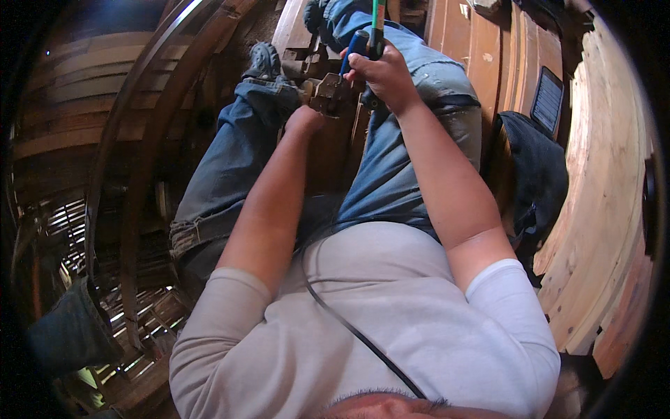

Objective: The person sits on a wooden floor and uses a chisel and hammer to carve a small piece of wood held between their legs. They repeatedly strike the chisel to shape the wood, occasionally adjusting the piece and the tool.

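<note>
My right hand (385,73) is closed around tools between my knees. One has a blue handle (359,43) and a thin shaft that slants down toward a small brown wooden block (326,92). Beside it rises a green and black stick-like handle (377,31), cut off by the top edge of the view, so its kind does not show. My left hand (305,120) is closed at the near left side of the wooden block. Most of its fingers are hidden from this angle.
Long brown boards (481,63) lie beyond my right knee. A phone-like dark device (548,101) rests beside dark cloth (534,174) on the right. Pale planks (600,181) curve along the right rim. Dark wooden beams (150,140) stand on the left.
</note>
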Motion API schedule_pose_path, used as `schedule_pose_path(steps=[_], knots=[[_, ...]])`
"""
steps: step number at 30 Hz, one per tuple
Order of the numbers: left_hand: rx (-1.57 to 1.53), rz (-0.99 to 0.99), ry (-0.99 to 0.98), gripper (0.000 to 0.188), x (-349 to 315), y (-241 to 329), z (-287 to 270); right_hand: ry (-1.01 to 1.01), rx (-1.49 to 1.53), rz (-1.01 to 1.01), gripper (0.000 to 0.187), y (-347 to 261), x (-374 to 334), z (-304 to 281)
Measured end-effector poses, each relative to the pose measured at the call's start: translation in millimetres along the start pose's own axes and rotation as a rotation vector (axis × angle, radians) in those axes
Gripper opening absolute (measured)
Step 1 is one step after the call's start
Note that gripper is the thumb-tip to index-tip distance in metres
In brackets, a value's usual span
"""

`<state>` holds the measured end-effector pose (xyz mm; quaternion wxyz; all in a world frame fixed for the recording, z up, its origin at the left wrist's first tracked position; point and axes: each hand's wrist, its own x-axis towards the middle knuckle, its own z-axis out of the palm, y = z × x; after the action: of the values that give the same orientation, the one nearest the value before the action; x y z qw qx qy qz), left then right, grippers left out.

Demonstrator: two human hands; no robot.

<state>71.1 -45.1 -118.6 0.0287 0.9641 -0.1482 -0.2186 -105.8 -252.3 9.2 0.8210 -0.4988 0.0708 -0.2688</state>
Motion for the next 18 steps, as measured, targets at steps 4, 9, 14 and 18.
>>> schedule_pose_path(steps=[4, 9, 14, 18], knots=[[0.229, 0.205, -0.216, 0.041, 4.1, 9.0, -17.7, 0.032, -0.068, -0.025, 0.029, -7.5, -2.2, 0.5], [0.281, 0.201, -0.229, 0.042, -22.5, 13.1, -17.8, 0.029, -0.066, -0.01, 0.025, -2.4, -2.6, -0.3], [0.417, 0.147, -0.317, 0.04, -69.8, 48.6, -67.5, 0.069, -0.083, 0.042, 0.026, -1.9, -4.8, -9.7], [0.348, 0.243, -0.203, 0.042, -52.9, 21.8, -78.9, 0.046, -0.05, 0.043, 0.028, -12.6, -9.0, 0.6]])
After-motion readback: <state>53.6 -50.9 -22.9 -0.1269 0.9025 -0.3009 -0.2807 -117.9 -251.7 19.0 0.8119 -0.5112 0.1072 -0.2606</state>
